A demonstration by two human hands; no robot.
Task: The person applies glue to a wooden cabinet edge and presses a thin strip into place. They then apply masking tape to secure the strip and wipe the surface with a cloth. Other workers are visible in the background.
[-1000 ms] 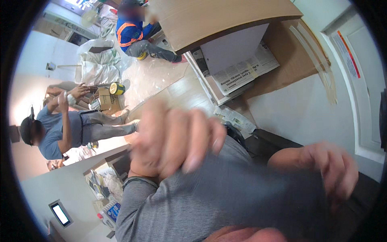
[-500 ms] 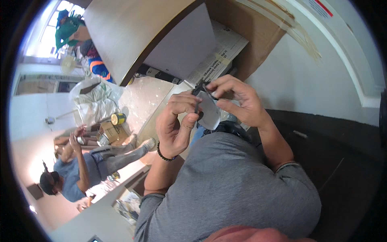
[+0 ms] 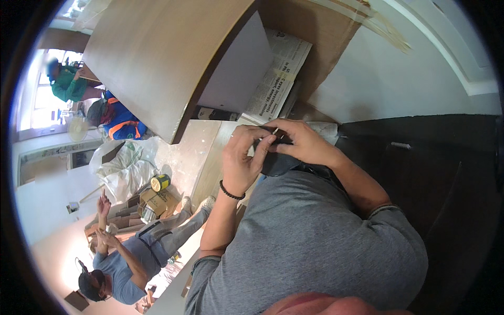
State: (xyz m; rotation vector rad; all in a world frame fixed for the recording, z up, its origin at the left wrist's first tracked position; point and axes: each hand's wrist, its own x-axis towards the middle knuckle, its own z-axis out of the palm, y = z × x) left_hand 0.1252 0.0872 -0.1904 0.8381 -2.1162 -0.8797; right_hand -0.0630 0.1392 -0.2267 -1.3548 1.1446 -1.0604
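In front of my chest, both hands hold a dark, smooth, curved piece [image 3: 278, 164] with a black edge. It resembles a lens or visor, but its exact kind is hard to tell. My left hand [image 3: 243, 155] wears a beaded bracelet and pinches its upper edge with thumb and fingers. My right hand [image 3: 308, 143] is closed on the other side, its fingertips close to the left thumb. Between the fingertips shows a small pale bit [image 3: 276, 130]. The fingers cover much of the piece's upper part.
A wooden panel [image 3: 168, 58] stands ahead, beside newspaper [image 3: 278, 73] and cardboard [image 3: 328, 37]. Left are a person in a blue shirt [image 3: 128, 268], a yellow-black can [image 3: 160, 182], a plastic bag [image 3: 126, 168] and two people farther back. A dark surface [image 3: 420, 173] lies right.
My hands have come closer together and lower, nearer my chest. The held piece has turned; its clear panel now looks dark. My view has shifted, and the person at left has raised one hand.
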